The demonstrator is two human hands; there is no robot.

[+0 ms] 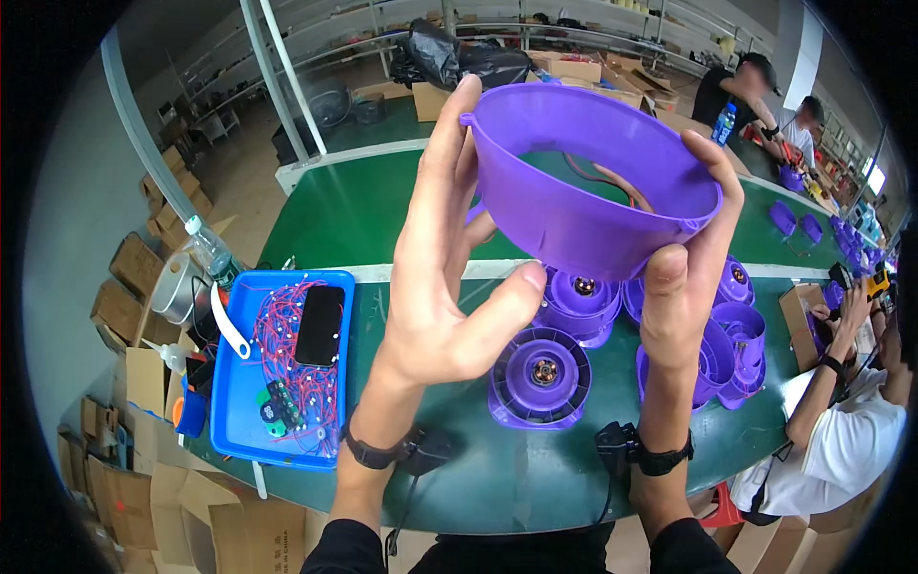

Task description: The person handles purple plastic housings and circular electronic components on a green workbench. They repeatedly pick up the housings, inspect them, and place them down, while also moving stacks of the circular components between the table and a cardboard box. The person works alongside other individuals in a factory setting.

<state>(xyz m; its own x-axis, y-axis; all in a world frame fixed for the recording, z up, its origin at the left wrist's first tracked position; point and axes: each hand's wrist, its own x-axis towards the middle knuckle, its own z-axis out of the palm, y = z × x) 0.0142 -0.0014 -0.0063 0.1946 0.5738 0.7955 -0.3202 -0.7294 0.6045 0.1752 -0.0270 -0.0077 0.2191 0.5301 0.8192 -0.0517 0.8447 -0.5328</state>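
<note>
Between my two hands is a purple plastic ring-shaped housing [564, 206], lifted above the table and tilted so its open top shows. My left hand [435, 277] grips its left side, fingers behind the wall and thumb below. On the opposite side my right hand [684, 287] closes round the rim and wall. A dark reddish wire [604, 172] shows through the ring's opening. Below, a round purple fan-like part [542, 373] with a metal centre sits on the green table [459, 469]. Behind it is a similar purple part [579, 304]; several more are partly hidden by my right hand.
At the left, a blue tray [229, 411] holds red wires [273, 330], a black phone [320, 325] and a green-black device [279, 408]. A water bottle [212, 251] stands behind it. Cardboard boxes [239, 526] lie below. Co-workers [822, 430] sit along the right side.
</note>
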